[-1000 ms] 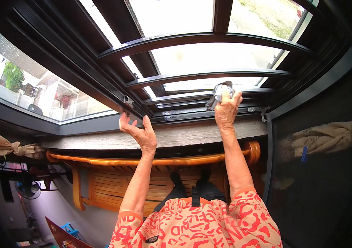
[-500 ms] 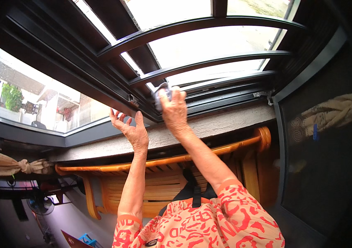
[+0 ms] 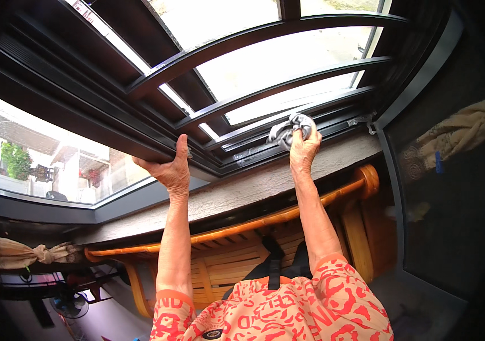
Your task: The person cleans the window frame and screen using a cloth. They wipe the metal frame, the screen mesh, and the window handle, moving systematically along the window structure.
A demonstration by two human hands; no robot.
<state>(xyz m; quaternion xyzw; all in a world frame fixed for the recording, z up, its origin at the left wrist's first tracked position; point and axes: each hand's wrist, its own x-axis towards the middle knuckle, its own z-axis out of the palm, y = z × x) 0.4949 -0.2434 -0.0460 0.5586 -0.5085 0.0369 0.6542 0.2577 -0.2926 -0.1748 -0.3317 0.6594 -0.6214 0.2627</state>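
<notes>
1. I'm seeing R hand (image 3: 304, 152) pinching bunched grey cloth (image 3: 281, 134) at lower window track (image 3: 254, 153).
2. L hand (image 3: 172, 175) is sitting thumb-spread by sash frame (image 3: 94, 122); can't tell if gripping.
3. Risk: loose folds poss. snagging in track, tugging cloth free.

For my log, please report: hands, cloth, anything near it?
Right hand gripping grey cloth at window track; left hand at window sash; dark bars beyond cloth.

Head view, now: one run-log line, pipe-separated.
left hand: at edge of dark window sash | right hand: gripping grey cloth | cloth: at lower window track | below sill: wooden bench
</notes>
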